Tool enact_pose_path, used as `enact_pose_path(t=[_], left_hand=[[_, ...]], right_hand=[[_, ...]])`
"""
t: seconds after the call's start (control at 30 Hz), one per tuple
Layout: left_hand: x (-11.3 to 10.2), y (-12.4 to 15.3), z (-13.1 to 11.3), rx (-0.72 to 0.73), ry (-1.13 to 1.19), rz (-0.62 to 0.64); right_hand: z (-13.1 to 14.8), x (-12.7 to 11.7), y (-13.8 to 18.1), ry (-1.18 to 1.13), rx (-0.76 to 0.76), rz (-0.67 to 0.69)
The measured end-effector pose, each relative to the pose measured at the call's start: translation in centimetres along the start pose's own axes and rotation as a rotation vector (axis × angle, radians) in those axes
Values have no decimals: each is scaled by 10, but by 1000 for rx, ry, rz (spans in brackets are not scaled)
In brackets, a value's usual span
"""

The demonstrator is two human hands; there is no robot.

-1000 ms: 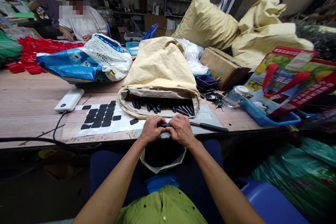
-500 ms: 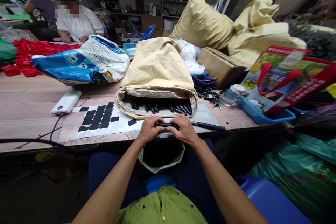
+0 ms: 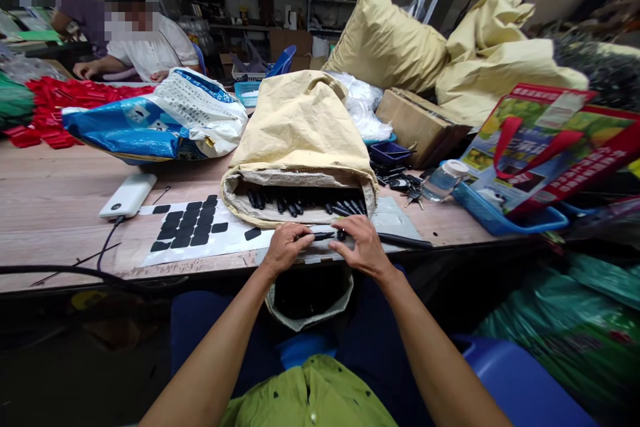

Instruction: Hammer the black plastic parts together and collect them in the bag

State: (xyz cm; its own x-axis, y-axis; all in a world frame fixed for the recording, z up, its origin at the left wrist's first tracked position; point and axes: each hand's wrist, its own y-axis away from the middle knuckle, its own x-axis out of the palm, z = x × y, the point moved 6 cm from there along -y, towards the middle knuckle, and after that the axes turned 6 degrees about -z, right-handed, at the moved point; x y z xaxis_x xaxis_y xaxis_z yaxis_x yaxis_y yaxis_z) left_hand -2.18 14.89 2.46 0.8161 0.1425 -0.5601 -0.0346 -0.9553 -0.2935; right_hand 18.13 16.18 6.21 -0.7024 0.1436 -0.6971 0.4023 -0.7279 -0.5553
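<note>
A slim black pen-like piece (image 3: 324, 236) lies nearly level in the left hand (image 3: 287, 247), its tapered end pointing right. A short black rounded piece (image 3: 341, 235) sits between the right hand's (image 3: 364, 245) thumb and fingers; the 2 are near but apart.

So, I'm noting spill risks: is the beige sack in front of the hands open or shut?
Open: the beige sack gapes, showing black pen-like pieces inside.

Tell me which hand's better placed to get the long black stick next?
Probably the right hand: it's nearer the long black stick, though it seems to hold a small black bit. The left hand is farther off, holding a thin black piece.
</note>
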Motion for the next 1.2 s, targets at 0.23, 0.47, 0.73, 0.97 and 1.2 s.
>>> enact_pose_path(t=[0.23,0.47,0.73,0.97,1.2], left_hand=[[1,0,-4,47,-33,27],[2,2,-8,58,-80,44],[-1,24,-21,63,-27,-1],[-1,53,-26,36,6,-43],[2,57,-24,16,-18,-12]], right_hand=[[-45,-21,17,243,65,-62],[-51,-12,29,394,84,-114],[-51,-11,30,406,85,-117],[-53,-10,32,390,94,-116],[-53,-9,32,402,98,-118]])
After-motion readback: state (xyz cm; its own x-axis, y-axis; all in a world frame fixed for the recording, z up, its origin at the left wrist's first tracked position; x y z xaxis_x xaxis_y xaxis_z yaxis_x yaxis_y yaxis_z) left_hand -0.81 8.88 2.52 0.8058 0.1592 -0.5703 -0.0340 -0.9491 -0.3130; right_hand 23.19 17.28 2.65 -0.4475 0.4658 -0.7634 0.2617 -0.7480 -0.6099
